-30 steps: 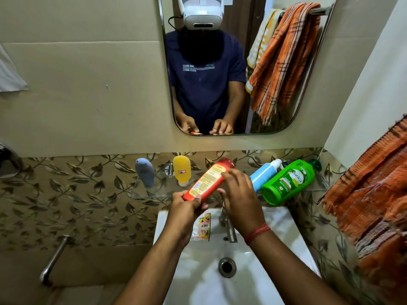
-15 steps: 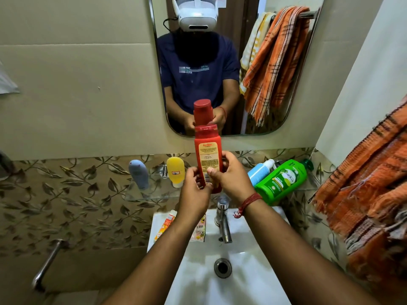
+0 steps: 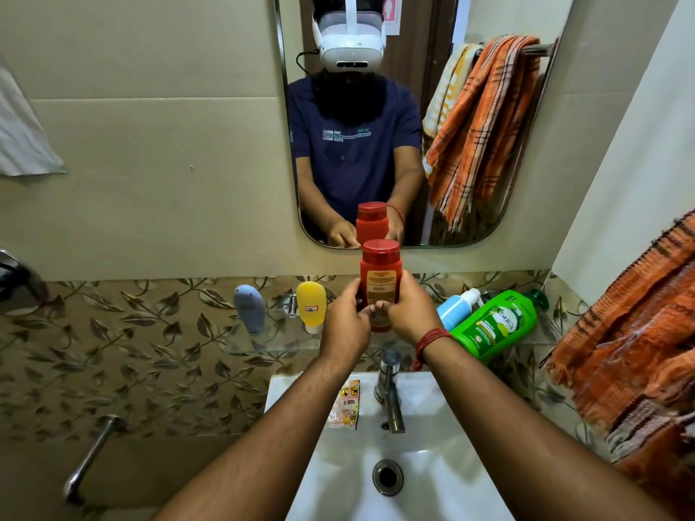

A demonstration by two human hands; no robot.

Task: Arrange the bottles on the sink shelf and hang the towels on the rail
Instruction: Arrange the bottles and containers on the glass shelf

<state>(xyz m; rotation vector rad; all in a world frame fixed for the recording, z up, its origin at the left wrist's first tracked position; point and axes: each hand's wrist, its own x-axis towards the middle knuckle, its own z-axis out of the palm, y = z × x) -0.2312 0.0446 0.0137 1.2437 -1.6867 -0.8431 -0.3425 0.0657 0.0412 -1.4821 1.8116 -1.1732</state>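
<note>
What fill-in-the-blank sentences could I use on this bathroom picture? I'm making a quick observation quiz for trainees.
1. Both the left hand and the right hand hold the ____ bottle upright.
2. The green bottle on the glass shelf is lying on its ____.
3. The bottle standing cap-down between the grey bottle and the hands is ____.
4. The orange towel is at the picture's ____ edge.

Missing words: red; side; yellow; right

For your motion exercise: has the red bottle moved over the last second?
Yes. The red bottle, earlier tilted with its cap toward the blue bottle, now stands upright between both hands, left of it, above the tap.
</note>
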